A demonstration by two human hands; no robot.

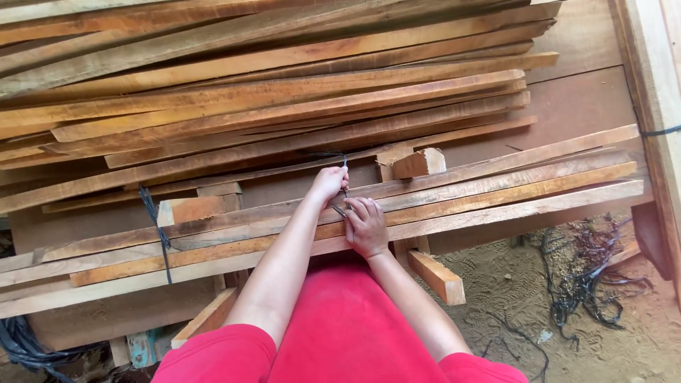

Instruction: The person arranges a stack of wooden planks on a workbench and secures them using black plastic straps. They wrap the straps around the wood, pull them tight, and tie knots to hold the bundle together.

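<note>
Nearest us is our red shirt (340, 333), with both bare arms reaching out from it. Our left hand (328, 183) is closed in a fist, pulling a dark cord (339, 159) taut. Our right hand (366, 225) lies curled on the near bundle of planks (496, 191), fingertips pinching the same cord where it crosses the wood. This bundle holds about five long boards, tied once more at left by a second dark binding (157, 227). Beyond lies a larger stack of planks (269, 78). Three short wood blocks (420, 163) sit about. Sandy ground (518, 298) at right carries loose black cords (585, 276).
</note>
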